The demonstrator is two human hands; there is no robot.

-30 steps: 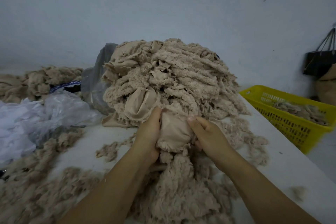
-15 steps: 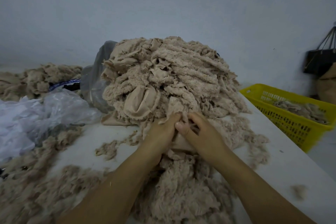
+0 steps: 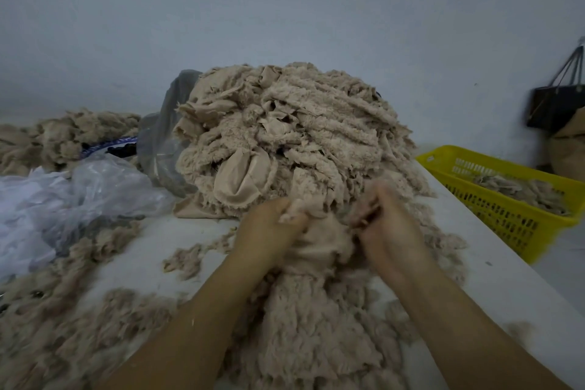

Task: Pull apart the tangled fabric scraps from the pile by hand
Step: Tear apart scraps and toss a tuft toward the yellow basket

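Task item: the pile (image 3: 285, 136) of beige plush fabric scraps sits mid-table, mounded high against a grey bag (image 3: 164, 136). Its near foot spills toward the person.
Worked piece: one scrap (image 3: 319, 241), smooth backing side up, lies at the near foot of the pile. It is stretched between both hands and joined to the mound behind it.
Left hand (image 3: 269, 225): the fingers are curled tight round the left edge of the scrap, with fabric bunched in the fist.
Right hand (image 3: 389, 225): motion-blurred. The fingers appear curled into the right edge of the same scrap, but the exact pinch cannot be made out.
Step in hand: judged to be the pull-apart stroke, with the hands set to draw outward.
Risk, mound collapse: the scrap is rooted low under a tall pile, so a hard tug could bring upper layers sliding onto the hands.
Risk, spill: the pile's right flank lies near the table (image 3: 506, 294) edge beside the yellow basket (image 3: 493, 215). Displaced strips could drop between the two.
Risk, slipped grip: the plush is fluffy and appears to shed. The fingers could strip fibre instead of freeing the piece, adding to the loose fluff (image 3: 63, 326) on the table.
Risk, tearing: the frayed edges suggest weak cloth, so an uneven pull could rip the scrap rather than untangle it.
Risk, snagging: the clear plastic bag (image 3: 79, 193) lies just left of the pile and could be dragged along.
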